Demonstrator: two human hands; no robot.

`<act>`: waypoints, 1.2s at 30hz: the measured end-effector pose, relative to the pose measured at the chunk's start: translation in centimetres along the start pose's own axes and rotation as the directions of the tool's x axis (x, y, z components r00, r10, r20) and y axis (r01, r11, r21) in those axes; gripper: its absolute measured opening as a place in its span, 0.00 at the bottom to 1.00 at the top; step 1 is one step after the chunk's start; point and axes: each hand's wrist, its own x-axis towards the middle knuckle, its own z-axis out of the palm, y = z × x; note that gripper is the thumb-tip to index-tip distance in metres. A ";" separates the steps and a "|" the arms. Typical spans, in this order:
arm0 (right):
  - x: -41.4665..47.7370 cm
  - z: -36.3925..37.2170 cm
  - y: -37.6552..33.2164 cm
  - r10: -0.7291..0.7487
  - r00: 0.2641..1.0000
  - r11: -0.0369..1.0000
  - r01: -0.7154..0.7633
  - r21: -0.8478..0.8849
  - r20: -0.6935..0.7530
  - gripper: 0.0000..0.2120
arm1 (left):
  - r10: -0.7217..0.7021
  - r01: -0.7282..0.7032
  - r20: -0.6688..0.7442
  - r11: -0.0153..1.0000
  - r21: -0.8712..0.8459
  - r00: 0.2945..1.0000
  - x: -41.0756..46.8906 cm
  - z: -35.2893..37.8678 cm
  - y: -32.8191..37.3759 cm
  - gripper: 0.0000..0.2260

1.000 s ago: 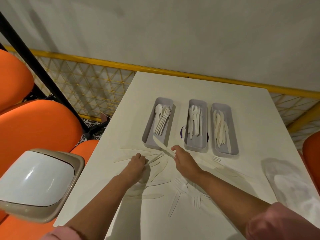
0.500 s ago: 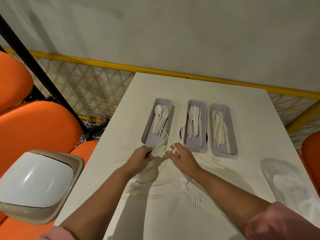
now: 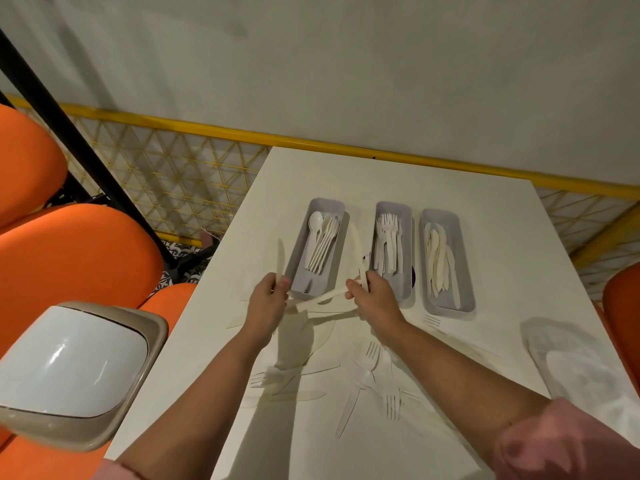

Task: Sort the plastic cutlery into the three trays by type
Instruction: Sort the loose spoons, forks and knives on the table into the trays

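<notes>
Knife (image 3: 279,256) juts above left hand (image 3: 266,304) fingers (image 3: 284,283); right hand (image 3: 375,299) grips cutlery (image 3: 323,297).

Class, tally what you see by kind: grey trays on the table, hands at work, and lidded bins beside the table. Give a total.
Grey trays: 3
Hands: 2, left hand holding a knife, right hand holding cutlery
Lidded bin: 1
Total: 6
</notes>
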 end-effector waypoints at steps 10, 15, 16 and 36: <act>-0.8 1.4 -0.7 0.146 0.987 0.928 -0.158 0.339 0.062 0.05 | -0.332 0.294 0.010 0.820 -0.492 0.943 -0.3 0.7 0.6 0.09; -1.2 2.5 -0.3 0.156 0.976 0.940 -0.195 0.281 0.153 0.06 | -0.311 0.312 0.102 0.758 -0.573 0.945 -0.7 1.3 1.8 0.14; -1.3 2.6 -0.1 0.162 0.972 0.954 -0.198 0.226 0.169 0.06 | -0.318 0.310 0.091 0.753 -0.581 0.944 -0.6 1.3 2.0 0.14; -2.5 5.4 -1.1 -0.170 0.918 0.878 0.306 -0.367 0.359 0.17 | -0.196 0.236 0.160 0.927 -0.291 0.967 -1.3 0.5 1.3 0.13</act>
